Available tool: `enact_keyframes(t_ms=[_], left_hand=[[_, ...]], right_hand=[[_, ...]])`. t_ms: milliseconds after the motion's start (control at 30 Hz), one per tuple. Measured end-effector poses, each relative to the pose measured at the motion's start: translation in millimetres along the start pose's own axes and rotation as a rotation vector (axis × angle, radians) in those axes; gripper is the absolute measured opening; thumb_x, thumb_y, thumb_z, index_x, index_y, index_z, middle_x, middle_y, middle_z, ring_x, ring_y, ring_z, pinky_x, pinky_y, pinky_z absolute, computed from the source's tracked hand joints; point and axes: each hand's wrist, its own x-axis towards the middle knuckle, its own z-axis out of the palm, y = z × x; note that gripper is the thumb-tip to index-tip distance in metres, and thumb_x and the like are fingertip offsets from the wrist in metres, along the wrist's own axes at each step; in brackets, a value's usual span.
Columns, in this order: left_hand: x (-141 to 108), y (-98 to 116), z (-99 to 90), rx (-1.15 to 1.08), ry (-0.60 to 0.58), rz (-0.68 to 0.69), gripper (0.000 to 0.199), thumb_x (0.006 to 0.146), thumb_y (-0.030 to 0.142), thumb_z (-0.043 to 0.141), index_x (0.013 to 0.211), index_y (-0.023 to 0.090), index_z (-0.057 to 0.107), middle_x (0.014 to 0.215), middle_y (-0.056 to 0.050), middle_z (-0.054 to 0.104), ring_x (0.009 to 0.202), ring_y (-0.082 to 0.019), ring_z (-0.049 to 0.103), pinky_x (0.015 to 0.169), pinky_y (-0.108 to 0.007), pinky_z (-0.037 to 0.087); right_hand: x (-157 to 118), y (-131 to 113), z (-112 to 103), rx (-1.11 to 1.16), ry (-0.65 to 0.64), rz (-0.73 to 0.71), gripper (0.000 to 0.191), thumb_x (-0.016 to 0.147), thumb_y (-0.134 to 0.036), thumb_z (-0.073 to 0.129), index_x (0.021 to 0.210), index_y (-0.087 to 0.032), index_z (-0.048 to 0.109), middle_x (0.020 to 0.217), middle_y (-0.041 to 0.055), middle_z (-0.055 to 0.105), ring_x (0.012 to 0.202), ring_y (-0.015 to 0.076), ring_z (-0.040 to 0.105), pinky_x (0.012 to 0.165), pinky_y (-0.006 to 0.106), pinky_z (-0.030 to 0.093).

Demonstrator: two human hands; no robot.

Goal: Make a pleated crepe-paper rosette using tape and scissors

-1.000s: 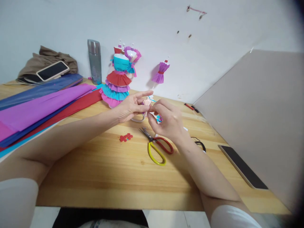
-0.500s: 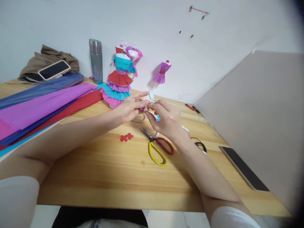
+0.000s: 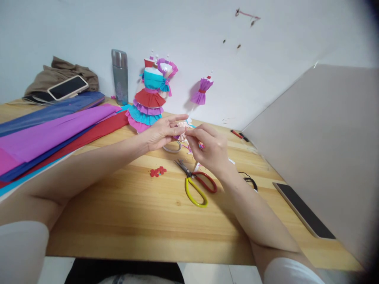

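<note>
Above the middle of the table, my left hand (image 3: 161, 133) grips a small pleated paper fan piece (image 3: 181, 129), pale pink with a little purple at its lower edge. My right hand (image 3: 209, 145) has thumb and forefinger pinched together at the right edge of the pleats; part of the piece is hidden behind these fingers. Below the hands lie scissors (image 3: 189, 173) with one yellow and one red handle, blades slightly apart. A white tape roll (image 3: 172, 147) rests just under my left hand. Small red paper flowers (image 3: 158, 171) sit left of the scissors.
Behind stand a tiered paper dress (image 3: 149, 98), a small purple dress (image 3: 203, 90) and a grey flask (image 3: 120, 77). Folded coloured paper (image 3: 59, 130) covers the left side, with a phone (image 3: 68, 87) beyond. A dark tablet-like slab (image 3: 303, 209) lies at the right edge.
The pleated piece has turned so more of its pale pink folds face me, and the blue-edged part below it no longer shows. My right fingers have closed at its edge.
</note>
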Motion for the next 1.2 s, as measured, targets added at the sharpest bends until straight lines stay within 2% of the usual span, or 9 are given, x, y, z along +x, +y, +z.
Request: enact_keyframes(t_ms=[167,300,533,667,833,933,1033,1200], left_hand=[[-1,5,-5.9,0.117,-0.099,0.000,0.066,0.067,0.008,0.091,0.129,0.013,0.068,0.084,-0.001,0.071,0.075,-0.012,0.067,0.073,-0.026,0.052],[-1,7,-7.5,0.131,-0.143,0.004,0.072,0.060,0.016,0.097,0.127,0.015,0.071,0.085,-0.002,0.072,0.078,-0.013,0.068,0.074,-0.026,0.053],[-3,8,-7.2,0.084,-0.210,-0.006,0.070,0.061,0.019,0.098,0.126,0.016,0.073,0.107,-0.011,0.077,0.096,-0.020,0.073,0.085,-0.031,0.054],[-3,9,-8.8,0.015,-0.253,-0.042,0.072,0.058,0.020,0.101,0.124,0.017,0.073,0.107,-0.010,0.078,0.097,-0.020,0.073,0.090,-0.034,0.056],[-2,6,-15.6,-0.011,-0.300,-0.047,0.069,0.065,0.030,0.099,0.128,0.020,0.072,0.104,-0.008,0.078,0.095,-0.023,0.073,0.088,-0.039,0.059],[-2,4,-14.7,-0.001,-0.281,-0.060,0.066,0.070,0.020,0.095,0.130,0.019,0.069,0.104,-0.009,0.077,0.093,-0.023,0.074,0.089,-0.041,0.058],[-2,2,-9.4,0.002,-0.206,-0.077,0.059,0.073,0.009,0.088,0.128,0.017,0.068,0.104,-0.009,0.076,0.094,-0.022,0.074,0.092,-0.041,0.057],[-1,-1,-2.7,0.010,-0.108,-0.052,0.044,0.076,0.005,0.083,0.117,0.014,0.070,0.092,-0.005,0.075,0.086,-0.017,0.073,0.085,-0.034,0.058]], right_hand=[[5,1,-10,0.052,-0.063,0.078,0.014,0.099,-0.014,0.056,0.093,-0.022,0.066,0.078,0.0023,0.063,0.066,0.0165,0.059,0.059,0.030,0.043],[7,0,-14,0.093,-0.125,0.110,0.014,0.100,-0.015,0.054,0.095,-0.024,0.064,0.083,0.0036,0.063,0.073,0.0189,0.062,0.062,0.032,0.045],[6,2,-12,0.096,-0.108,0.132,0.016,0.103,-0.020,0.050,0.099,-0.026,0.064,0.084,0.0042,0.063,0.072,0.0196,0.061,0.064,0.033,0.048],[4,1,-7,0.048,-0.048,0.114,0.018,0.103,-0.018,0.048,0.095,-0.024,0.063,0.082,0.0042,0.062,0.071,0.0186,0.059,0.063,0.032,0.045],[2,4,-4,-0.059,0.010,0.118,0.020,0.102,-0.018,0.047,0.088,-0.023,0.060,0.078,0.0031,0.058,0.066,0.0171,0.054,0.060,0.031,0.042],[1,5,-3,-0.055,0.031,0.117,0.019,0.100,-0.016,0.049,0.087,-0.023,0.059,0.077,0.0025,0.056,0.064,0.0162,0.053,0.058,0.030,0.041],[0,5,-1,-0.064,0.014,0.128,0.019,0.099,-0.014,0.050,0.085,-0.023,0.059,0.077,0.0026,0.057,0.065,0.0164,0.053,0.059,0.030,0.041],[-2,6,2,-0.085,0.000,0.142,0.018,0.099,-0.015,0.051,0.087,-0.022,0.062,0.079,0.0037,0.059,0.068,0.0169,0.055,0.062,0.030,0.043]])
